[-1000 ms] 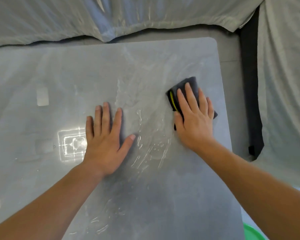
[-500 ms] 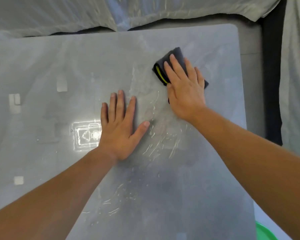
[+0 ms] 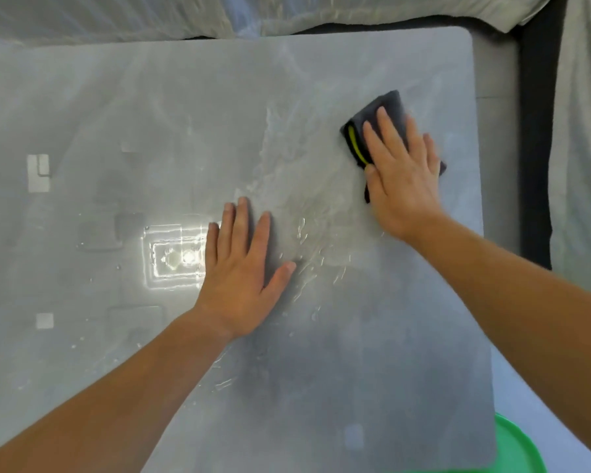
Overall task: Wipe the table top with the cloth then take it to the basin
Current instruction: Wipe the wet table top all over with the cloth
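The grey table top (image 3: 151, 114) fills most of the view, glossy and streaked with water near its middle. A dark folded cloth (image 3: 384, 109) with a yellow-green stripe lies on it toward the far right. My right hand (image 3: 401, 172) presses flat on the cloth, covering most of it, with the fingers pointing away from me. My left hand (image 3: 241, 268) rests palm down on the bare table near the centre, fingers spread, holding nothing. A green basin (image 3: 516, 448) shows only as a curved rim below the table's near right corner.
Pale sheets (image 3: 99, 15) drape along the far side and the right side of the table. A dark vertical strip (image 3: 534, 148) runs beside the right table edge. Bright light reflections sit left of my left hand.
My right hand has slid the cloth across the wet patch, first away from me, then rightward toward the table edge. The left hand stays planted on the table.
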Demonstrator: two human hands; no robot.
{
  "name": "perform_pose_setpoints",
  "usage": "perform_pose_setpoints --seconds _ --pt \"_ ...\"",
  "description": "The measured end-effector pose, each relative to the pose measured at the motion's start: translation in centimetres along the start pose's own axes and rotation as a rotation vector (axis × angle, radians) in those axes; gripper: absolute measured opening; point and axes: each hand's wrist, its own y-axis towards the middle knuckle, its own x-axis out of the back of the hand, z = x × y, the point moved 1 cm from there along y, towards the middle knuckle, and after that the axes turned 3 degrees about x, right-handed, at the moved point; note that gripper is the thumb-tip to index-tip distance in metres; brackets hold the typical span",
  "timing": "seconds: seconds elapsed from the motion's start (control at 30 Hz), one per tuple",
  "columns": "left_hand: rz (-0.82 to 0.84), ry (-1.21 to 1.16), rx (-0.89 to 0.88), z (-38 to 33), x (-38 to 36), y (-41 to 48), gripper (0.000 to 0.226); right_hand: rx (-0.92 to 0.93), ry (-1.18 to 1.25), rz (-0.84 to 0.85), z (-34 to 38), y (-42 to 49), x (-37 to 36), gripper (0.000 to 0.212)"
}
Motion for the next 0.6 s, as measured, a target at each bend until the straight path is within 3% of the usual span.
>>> perform_pose_setpoints --seconds 0.2,0.27,0.4,0.6 --pt "0.044 0.011 0.059 -1.1 0.0 -0.1 0.083 0.171 -0.051 0.12 2.3 -11.4 -1.7 0.055" --pt "0.053 0.009 0.062 -1.3 -0.3 -0.2 0.082 0.098 -0.039 0.094 0.7 -9.6 -1.0 0.056" --pt "0.05 -0.008 0.081 -1.6 -0.8 -0.2 0.081 -0.279 0.052 -0.045 -0.4 -6.1 -1.0 0.057" --pt "0.067 0.022 0.124 -2.2 -1.0 -0.1 0.082 -0.178 0.01 0.033 3.6 -18.1 -2.8 0.057"
